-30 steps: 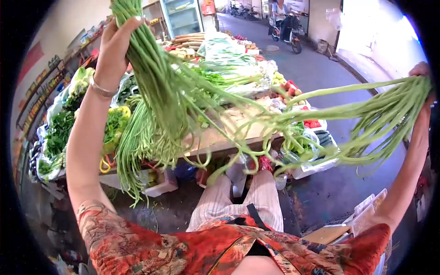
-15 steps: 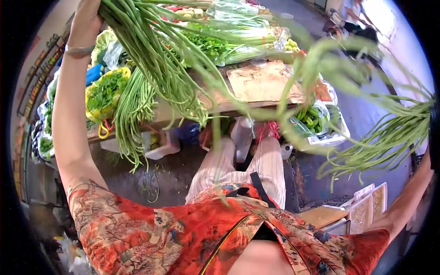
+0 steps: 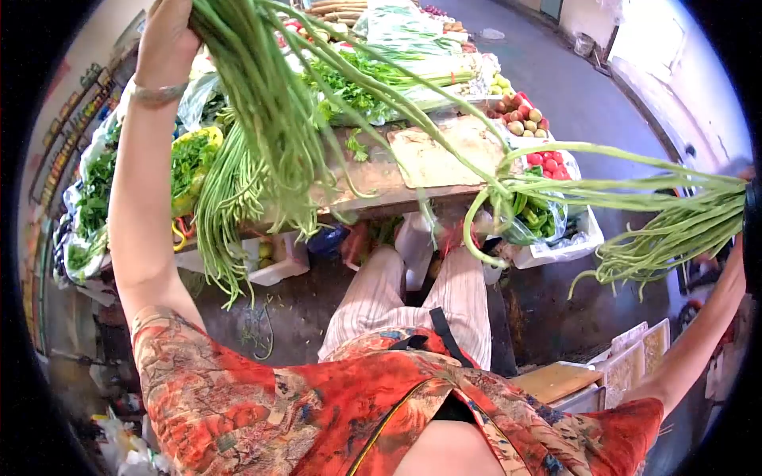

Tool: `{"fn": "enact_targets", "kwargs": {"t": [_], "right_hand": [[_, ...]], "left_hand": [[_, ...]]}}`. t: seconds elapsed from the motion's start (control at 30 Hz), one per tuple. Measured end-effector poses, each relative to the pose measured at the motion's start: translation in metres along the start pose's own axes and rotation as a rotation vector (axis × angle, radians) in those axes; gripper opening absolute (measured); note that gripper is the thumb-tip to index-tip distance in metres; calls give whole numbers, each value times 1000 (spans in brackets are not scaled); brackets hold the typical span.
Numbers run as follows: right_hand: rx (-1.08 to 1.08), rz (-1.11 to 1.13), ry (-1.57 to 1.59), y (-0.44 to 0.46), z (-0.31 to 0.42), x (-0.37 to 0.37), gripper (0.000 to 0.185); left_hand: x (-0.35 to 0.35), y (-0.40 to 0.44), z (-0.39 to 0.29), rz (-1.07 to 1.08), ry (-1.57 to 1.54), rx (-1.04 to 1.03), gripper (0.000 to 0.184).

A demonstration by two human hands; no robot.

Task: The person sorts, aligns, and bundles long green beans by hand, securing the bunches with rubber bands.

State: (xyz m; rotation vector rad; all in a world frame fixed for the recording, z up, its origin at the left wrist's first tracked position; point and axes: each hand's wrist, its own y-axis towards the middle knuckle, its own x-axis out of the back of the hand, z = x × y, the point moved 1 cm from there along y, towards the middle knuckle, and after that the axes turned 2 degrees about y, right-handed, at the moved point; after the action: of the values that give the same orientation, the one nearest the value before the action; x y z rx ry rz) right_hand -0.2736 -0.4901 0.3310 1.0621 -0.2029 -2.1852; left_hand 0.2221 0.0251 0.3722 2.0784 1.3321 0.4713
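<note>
Raised at the upper left, my left hand (image 3: 168, 44) is closed around a thick bunch of long beans (image 3: 266, 111), whose ends hang down over the table. My right hand (image 3: 744, 170), at the far right edge and mostly cut off, grips a second bunch of long beans (image 3: 675, 226). A few strands stretch from each bunch and meet, tangled, above the table's front right. Below my left hand, another heap of long beans (image 3: 230, 194) droops over the table's front edge.
The wooden table (image 3: 361, 178) holds leafy greens (image 3: 361, 83), a cardboard sheet (image 3: 444, 147) and potatoes (image 3: 525, 125). At its right end sits a white box (image 3: 583, 242) with green peppers (image 3: 536, 214) and tomatoes (image 3: 548, 164). A wooden board (image 3: 556, 379) lies beside me at lower right.
My left hand has shifted slightly right and down with its bunch. On the right, the blurred, looping beans have settled into stretched strands, and the right bunch hangs more level.
</note>
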Motion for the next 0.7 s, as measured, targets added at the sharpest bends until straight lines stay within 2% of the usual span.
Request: {"fn": "enact_targets", "kwargs": {"t": [0.03,0.07,0.1,0.13,0.2,0.27,0.33,0.37,0.4,0.47,0.53,0.57,0.6,0.63,0.67,0.7], "right_hand": [[153,-23,-108,-4,-1,-8,8],[307,-44,-217,-6,0,-12,8],[119,-29,-46,4,3,-8,8],[119,-27,-47,5,0,-9,8],[143,35,-346,-4,-16,-25,7],[27,-556,-32,11,12,-23,9],[528,-233,-498,-48,-21,-96,9],[525,-240,-501,-42,-16,-90,9],[438,-70,-195,-28,-8,-82,7],[359,88,100,-17,0,-78,6],[377,206,-310,-12,4,-81,2],[26,180,169,19,42,-63,4],[389,223,-77,7,28,-73,4],[555,175,-211,3,30,-65,4],[720,152,-340,7,32,-63,4],[802,12,-377,6,35,-56,5]], "left_hand": [[-49,-27,-14,31,-118,9,13],[-55,-29,-14,32,-128,17,10],[-63,-34,-14,19,-106,-12,9],[-69,-38,-14,7,-83,-40,7],[-66,-36,-5,-15,-80,-13,7],[-68,-38,7,-32,-76,25,6],[-76,-54,27,77,-35,134,12],[-63,-47,46,14,205,277,21],[-73,-67,48,243,162,71,24],[-110,-103,40,248,233,118,28],[-135,-139,36,377,131,209,28],[-140,-155,39,422,110,282,33],[-139,-169,46,488,96,355,43],[-138,-198,64,565,-19,437,55],[-134,-209,66,598,113,516,62],[-125,-223,79,605,80,585,61]]}}
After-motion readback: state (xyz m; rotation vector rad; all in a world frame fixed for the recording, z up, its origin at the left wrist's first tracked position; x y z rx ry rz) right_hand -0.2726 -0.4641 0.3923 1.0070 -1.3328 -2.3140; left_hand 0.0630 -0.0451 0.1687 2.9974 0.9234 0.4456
